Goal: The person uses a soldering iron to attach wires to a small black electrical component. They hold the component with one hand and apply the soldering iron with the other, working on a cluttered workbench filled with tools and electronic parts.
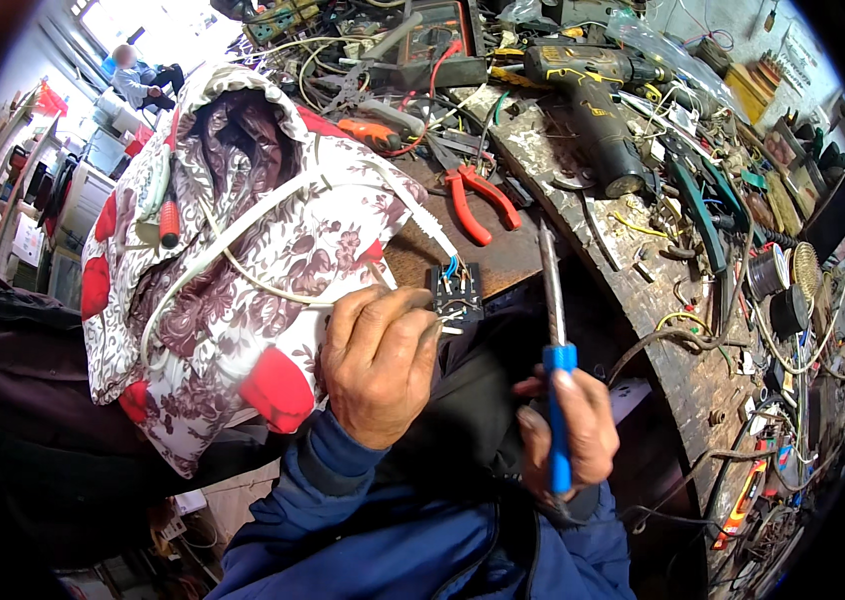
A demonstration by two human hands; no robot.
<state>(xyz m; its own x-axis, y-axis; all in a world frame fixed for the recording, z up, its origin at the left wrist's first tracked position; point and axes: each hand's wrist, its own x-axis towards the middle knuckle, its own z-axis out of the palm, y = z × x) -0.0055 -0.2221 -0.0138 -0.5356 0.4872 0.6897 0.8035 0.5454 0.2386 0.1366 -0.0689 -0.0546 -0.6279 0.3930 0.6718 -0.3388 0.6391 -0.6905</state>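
My left hand point(380, 360) is closed, its fingertips pressed on the near left edge of a small black square part point(458, 293) with metal contacts. Blue and white wires run into this part from a white cable point(233, 235). That cable lies over a floral cloth piece point(273, 300) with red patches, bunched to my left. In my right hand point(583, 430) is a blue-handled soldering iron point(560, 410), held upright with its metal shaft pointing away from me. Its tip is apart from the black part, to the right of it. Red-handled pliers point(478, 205) rest on the bench just beyond.
A cordless drill point(598, 115) and a multimeter point(433, 45) lie at the back among tangled wires. Green-handled cutters point(698, 215) and wire spools point(768, 272) crowd the worn bench point(583, 175) on the right. Another person point(143, 80) sits far off at the upper left.
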